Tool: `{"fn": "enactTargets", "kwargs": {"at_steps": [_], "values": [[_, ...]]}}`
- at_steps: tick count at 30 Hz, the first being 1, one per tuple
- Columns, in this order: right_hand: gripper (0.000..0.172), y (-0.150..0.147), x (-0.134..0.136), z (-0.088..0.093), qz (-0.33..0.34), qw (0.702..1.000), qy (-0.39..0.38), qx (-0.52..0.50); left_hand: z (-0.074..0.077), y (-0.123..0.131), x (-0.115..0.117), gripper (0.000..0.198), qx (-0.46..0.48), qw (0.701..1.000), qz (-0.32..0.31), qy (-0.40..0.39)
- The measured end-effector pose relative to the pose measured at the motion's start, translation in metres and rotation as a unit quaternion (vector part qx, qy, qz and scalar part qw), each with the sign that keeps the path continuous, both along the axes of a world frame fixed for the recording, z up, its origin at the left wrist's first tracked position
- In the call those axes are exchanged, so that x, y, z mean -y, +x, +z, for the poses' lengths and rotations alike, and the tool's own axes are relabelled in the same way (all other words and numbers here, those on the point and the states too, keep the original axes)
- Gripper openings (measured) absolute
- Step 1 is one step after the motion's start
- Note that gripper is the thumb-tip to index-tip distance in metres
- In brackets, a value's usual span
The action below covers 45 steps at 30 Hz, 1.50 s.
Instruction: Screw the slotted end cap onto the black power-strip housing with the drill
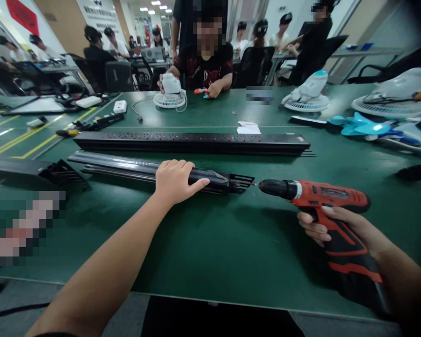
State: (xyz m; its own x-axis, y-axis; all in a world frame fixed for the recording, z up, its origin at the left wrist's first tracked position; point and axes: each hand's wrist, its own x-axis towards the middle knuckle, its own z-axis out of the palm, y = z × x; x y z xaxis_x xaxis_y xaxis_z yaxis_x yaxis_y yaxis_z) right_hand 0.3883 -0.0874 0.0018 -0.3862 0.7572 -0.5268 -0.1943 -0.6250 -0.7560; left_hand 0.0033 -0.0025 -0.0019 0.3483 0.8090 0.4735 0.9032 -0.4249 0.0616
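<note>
My left hand (pixel 175 182) is wrapped over a long, glossy black housing (pixel 126 164) lying on the green table, its thumb stretched along the near side. The housing's right end is a slotted black end piece (pixel 240 181). In my right hand (pixel 351 222) is a red and black cordless drill (pixel 331 194), gripped by its handle with fingers near the trigger. The drill's chuck points left, and its thin bit (pixel 255 184) reaches the end piece; whether it sits on a screw is too small to tell. Behind lies a long black strip (pixel 196 142) dotted with red along its top.
Across the green table (pixel 214 262), a person (pixel 205 65) holds a white fan part (pixel 170 84) and an orange-handled tool (pixel 200 91). White fan bases (pixel 307 93) and blue fan blades (pixel 361 124) lie at the right. A dark housing (pixel 21 171) and a yellow-handled screwdriver (pixel 67 133) are at the left.
</note>
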Motion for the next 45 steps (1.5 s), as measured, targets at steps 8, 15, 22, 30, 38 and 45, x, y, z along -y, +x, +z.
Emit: {"fn": "enactTargets", "kwargs": {"at_steps": [8, 15, 22, 30, 38, 45], "values": [[0.031, 0.0015, 0.0001, -0.0029, 0.006, 1.0, -0.003, 0.001, 0.0003, 0.0008, 0.0008, 0.069, 0.001, 1.0, 0.002, 0.003], [0.031, 0.0006, -0.0004, -0.0003, 0.017, 1.0, -0.006, 0.0, -0.0014, 0.0, 0.0007, 0.068, -0.003, 1.0, 0.001, 0.013], [0.03, -0.0004, 0.0, -0.0019, 0.007, 1.0, -0.004, 0.001, -0.003, -0.0003, 0.0, 0.071, 0.001, 1.0, -0.002, 0.014], [0.032, 0.0005, -0.0017, -0.0018, 0.012, 1.0, -0.014, -0.004, -0.0032, -0.0005, 0.0002, 0.071, 0.002, 1.0, -0.002, 0.014], [0.032, 0.0016, 0.0001, -0.0029, 0.009, 1.0, -0.002, 0.006, -0.0025, 0.0004, -0.0001, 0.07, 0.003, 1.0, 0.0, 0.016], [0.031, 0.0, 0.0002, -0.001, 0.01, 1.0, 0.006, 0.009, -0.0017, 0.0003, 0.0, 0.069, -0.002, 1.0, 0.0, 0.017]]}}
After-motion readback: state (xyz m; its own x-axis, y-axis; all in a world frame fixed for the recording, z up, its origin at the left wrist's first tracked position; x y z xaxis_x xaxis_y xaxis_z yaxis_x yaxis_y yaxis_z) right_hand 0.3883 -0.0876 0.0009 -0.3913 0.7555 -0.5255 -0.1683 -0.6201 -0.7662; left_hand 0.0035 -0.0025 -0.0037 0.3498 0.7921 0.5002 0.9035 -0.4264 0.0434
